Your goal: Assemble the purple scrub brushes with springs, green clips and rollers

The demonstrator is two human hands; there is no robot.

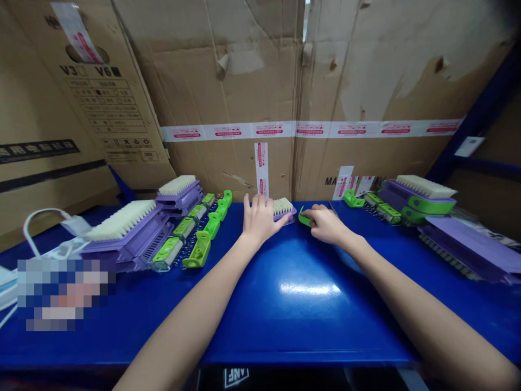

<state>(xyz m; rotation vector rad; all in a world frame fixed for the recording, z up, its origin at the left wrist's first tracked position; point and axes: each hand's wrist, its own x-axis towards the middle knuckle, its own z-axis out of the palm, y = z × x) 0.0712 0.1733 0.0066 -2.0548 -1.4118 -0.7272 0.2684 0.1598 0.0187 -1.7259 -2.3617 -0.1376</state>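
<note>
Near the back of the blue table, my left hand (260, 218) lies over the left part of a purple brush (287, 218), gripping it with fingers on the far side and thumb on the near side. The brush's cream bristles (284, 206) point upward, and its left end is hidden by the hand. Just right of it, my right hand (326, 224) holds a curved green plastic piece (303, 219) by its right part. A small gap separates that piece from the brush. The right fingertips cover much of the green piece.
Stacked purple brush parts (122, 244), green-and-grey pieces (179, 228) and a row of green brackets (198, 250) with springs stand left. More brushes (427, 201) and a green bracket (353, 199) lie right. Cardboard (228, 81) walls the back. A white cable (30, 222) lies far left.
</note>
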